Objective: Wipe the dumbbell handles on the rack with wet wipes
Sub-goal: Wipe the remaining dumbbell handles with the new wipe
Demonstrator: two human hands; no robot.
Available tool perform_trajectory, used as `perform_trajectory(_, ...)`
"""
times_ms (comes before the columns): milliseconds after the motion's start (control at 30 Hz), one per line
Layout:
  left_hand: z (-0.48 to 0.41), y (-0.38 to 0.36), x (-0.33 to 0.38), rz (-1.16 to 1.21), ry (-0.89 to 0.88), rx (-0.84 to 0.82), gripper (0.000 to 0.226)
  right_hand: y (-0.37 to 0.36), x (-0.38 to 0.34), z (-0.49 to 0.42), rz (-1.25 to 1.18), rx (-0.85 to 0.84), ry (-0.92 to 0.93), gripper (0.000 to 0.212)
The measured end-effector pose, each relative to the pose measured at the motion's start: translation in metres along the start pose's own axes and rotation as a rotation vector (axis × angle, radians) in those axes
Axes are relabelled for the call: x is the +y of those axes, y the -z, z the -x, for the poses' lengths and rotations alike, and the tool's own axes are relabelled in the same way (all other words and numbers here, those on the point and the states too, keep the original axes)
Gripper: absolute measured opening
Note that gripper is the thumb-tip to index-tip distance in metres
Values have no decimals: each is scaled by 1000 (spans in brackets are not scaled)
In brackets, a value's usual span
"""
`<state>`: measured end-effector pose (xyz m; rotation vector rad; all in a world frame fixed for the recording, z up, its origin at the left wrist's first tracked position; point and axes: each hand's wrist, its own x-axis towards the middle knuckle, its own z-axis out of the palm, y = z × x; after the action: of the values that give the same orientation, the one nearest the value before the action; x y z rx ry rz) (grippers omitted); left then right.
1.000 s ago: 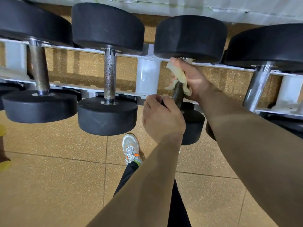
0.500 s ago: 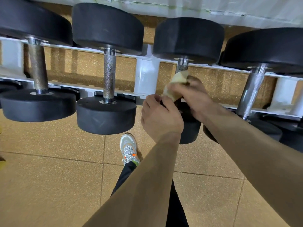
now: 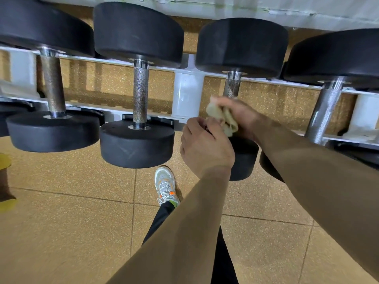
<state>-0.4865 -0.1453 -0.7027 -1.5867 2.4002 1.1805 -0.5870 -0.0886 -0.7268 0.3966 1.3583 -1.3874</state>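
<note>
Several black dumbbells lie across a white rack (image 3: pixel 187 95). On the third dumbbell from the left, the knurled steel handle (image 3: pixel 231 86) shows only at its far end. My right hand (image 3: pixel 240 115) grips a crumpled yellowish wet wipe (image 3: pixel 220 116) wrapped round the near part of that handle. My left hand (image 3: pixel 205 144) is curled over the handle's near end, just above the near black weight (image 3: pixel 244 158); its fingertips touch the wipe. What the left fingers hold is hidden.
Two dumbbell handles (image 3: pixel 140 95) (image 3: pixel 52 87) stand bare to the left, and a shiny one (image 3: pixel 324 111) to the right. Tan speckled floor tiles (image 3: pixel 71 222) lie below. My shoe (image 3: pixel 165 184) and dark trouser leg stand near the rack. A yellow object (image 3: pixel 5 165) sits at the left edge.
My right hand has slid the wipe down the handle from its far end towards me, baring the upper steel. My left hand stayed at the near end.
</note>
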Motion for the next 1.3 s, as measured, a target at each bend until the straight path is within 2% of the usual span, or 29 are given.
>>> perform_trajectory(100, 0, 0, 1, 5, -7, 2, 57, -5, 7, 12, 259, 20, 45, 56)
perform_trajectory(133, 0, 1, 1, 4, -7, 1, 56, -7, 6, 17, 284, 55, 55, 55)
perform_trajectory(200, 0, 2, 1, 3, -3, -7, 57, -10, 6, 23, 290, 159, 93, 33)
perform_trajectory(300, 0, 5, 3, -10, 16, -27, 62, -13, 13, 28, 279, 290, 145, 20)
perform_trajectory(400, 0, 7, 4, -25, 14, -44, 57, -16, 15, 35, 238, 480, 206, 6)
perform_trajectory(500, -2, 8, 4, -16, 31, -54, 42, -18, 16, 39, 153, 647, 280, 26)
perform_trajectory(600, -4, 10, 4, 45, 59, -79, 31, -15, 9, 55, 1, 755, 378, 36)
perform_trajectory(633, -5, 14, 6, 72, 51, -87, 30, -12, 6, 63, -81, 740, 392, 42)
perform_trajectory(700, -4, 29, 15, 184, 52, -152, 31, -7, 2, 78, -268, 564, 368, 44)
perform_trajectory(800, -9, 54, 39, 488, 166, -524, 28, -1, 0, 97, -437, 218, 236, 27)
perform_trajectory(833, -13, 61, 44, 540, 186, -662, 34, 3, 1, 100, -482, 147, 181, 27)
perform_trajectory(900, -20, 72, 50, 538, 246, -829, 44, 6, 0, 104, -542, 68, 110, 43)
perform_trajectory(967, -28, 76, 48, 449, 216, -849, 28, 5, -2, 108, -481, 42, 97, 59)
perform_trajectory(1000, -32, 77, 45, 408, 170, -834, 19, 3, -2, 107, -413, 76, 95, 58)
perform_trajectory(1200, -48, 79, 39, 336, -23, -711, 13, 6, 7, 93, 240, 507, 80, 13)
perform_trajectory(1267, -50, 80, 39, 306, -82, -695, 13, 5, 3, 94, 338, 586, 80, 22)
perform_trajectory(1300, -50, 81, 39, 304, -92, -704, 13, 6, 0, 93, 284, 591, 84, 26)
